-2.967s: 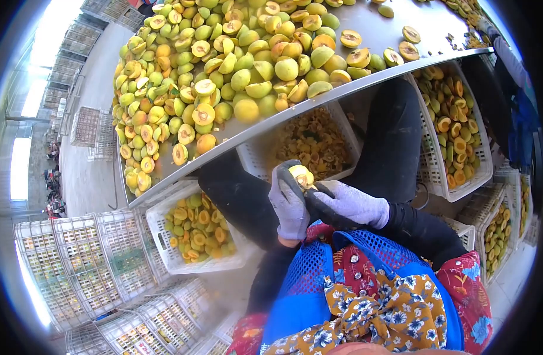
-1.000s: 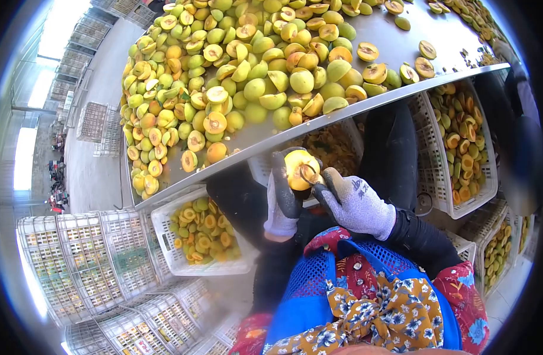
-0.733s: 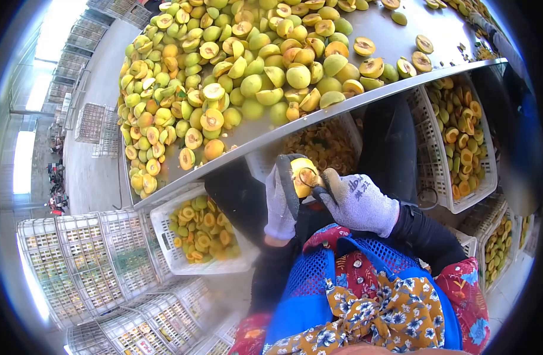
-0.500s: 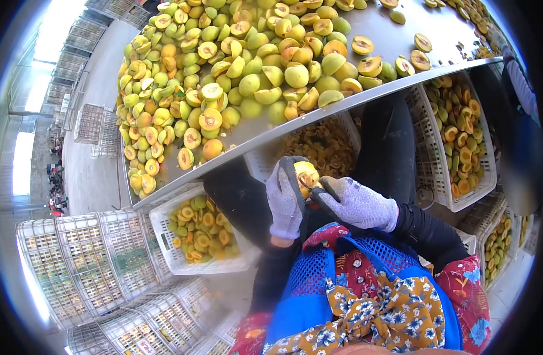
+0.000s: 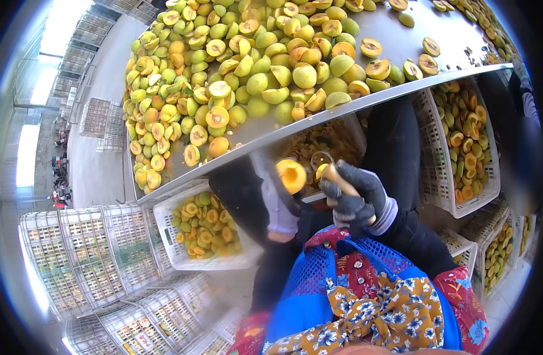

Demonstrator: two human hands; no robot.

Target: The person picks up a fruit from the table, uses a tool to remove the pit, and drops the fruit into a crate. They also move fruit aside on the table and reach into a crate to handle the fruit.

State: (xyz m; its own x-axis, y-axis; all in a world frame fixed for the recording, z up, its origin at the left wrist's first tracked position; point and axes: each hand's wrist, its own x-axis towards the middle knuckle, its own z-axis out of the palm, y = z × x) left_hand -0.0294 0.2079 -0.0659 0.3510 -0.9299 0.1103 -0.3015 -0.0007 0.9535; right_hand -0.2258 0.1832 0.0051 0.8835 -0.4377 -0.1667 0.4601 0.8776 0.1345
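Observation:
My left hand (image 5: 277, 204), in a grey glove with dark fingers, grips a peach half (image 5: 291, 176). Its yellow flesh faces me, with a round hollow in the middle where the stone sits in other halves. My right hand (image 5: 361, 198), gloved the same way, is closed round the wooden handle of a pitting knife (image 5: 343, 180) with a thin curved metal loop at its end. A small yellow piece (image 5: 322, 171) shows by the loop, just right of the peach half. Both hands are over my lap, below the metal table's front edge (image 5: 318, 118).
Halved peaches (image 5: 259, 83) lie heaped on the table (image 5: 395, 47). Beneath it is a container of brownish scraps (image 5: 327, 145). White crates of halves stand at my left (image 5: 165, 231) and right (image 5: 428, 148). Stacked crates (image 5: 76, 254) are at lower left. Part of another person (image 5: 529, 106) shows at far right.
My hands have come apart, the right moving slightly right and turning, so the knife shows. The peach half has turned from showing a rough brown centre to a clean hollow.

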